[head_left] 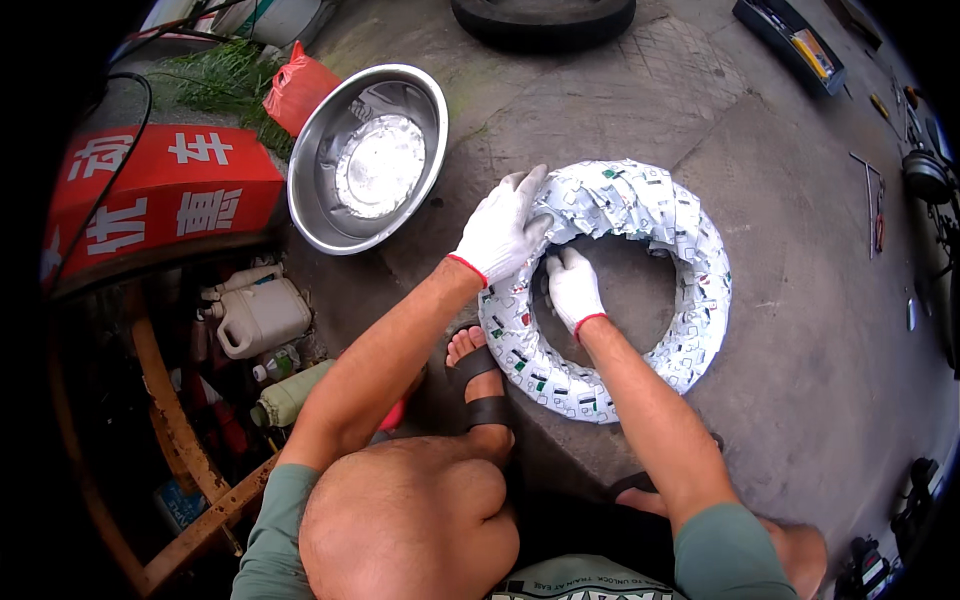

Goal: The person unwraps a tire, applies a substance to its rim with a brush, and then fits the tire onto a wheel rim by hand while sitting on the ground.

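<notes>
The grey floor [800,300] stretches around the crouching person, a red lettered panel [170,190] off left and a steel basin [432,150] beside it. Next along, the gloved left hand [505,225] spreads over the upper-left outer shoulder of a white paper-wrapped ring [705,270], fingers extended, thumb apart, not clenched. Just right of it, the gloved right hand [577,288] reaches into the hole, against the inner edge; its fingers are bent, but I can't tell whether they pinch anything. So the band runs between the hands, and the ring, lying flat with no long axis, extends rightward and back toward the person.
</notes>
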`<state>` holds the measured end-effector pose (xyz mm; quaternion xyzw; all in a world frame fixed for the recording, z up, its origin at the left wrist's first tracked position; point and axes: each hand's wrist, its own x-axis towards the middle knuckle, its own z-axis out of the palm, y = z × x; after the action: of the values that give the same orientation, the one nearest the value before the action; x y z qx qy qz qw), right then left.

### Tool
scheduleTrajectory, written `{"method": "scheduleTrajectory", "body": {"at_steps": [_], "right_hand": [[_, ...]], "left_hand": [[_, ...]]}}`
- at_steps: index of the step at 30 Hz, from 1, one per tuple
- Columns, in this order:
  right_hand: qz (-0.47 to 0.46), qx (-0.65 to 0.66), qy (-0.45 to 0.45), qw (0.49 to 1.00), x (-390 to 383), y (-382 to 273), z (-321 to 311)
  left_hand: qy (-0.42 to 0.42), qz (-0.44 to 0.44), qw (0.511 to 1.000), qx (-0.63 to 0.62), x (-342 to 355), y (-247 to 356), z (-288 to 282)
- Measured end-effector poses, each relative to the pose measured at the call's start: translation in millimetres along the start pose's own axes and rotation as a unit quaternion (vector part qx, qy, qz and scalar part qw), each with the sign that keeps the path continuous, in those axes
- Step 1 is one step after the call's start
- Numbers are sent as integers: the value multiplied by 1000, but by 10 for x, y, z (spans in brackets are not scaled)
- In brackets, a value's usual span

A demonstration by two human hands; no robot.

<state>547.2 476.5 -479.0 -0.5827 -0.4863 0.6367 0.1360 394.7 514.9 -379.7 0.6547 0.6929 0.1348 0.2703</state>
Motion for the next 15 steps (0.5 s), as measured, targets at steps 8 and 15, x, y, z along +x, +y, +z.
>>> {"method": "scheduleTrajectory", "body": {"at_steps": [8, 15], "right_hand": [[-62, -168, 2, 984, 493, -180, -347], [-73, -243, -151, 955, 386, -298, -348]], "left_hand": [[38, -39, 998, -23, -206, -110, 245], [45, -40, 998, -16, -202, -154, 272]]}}
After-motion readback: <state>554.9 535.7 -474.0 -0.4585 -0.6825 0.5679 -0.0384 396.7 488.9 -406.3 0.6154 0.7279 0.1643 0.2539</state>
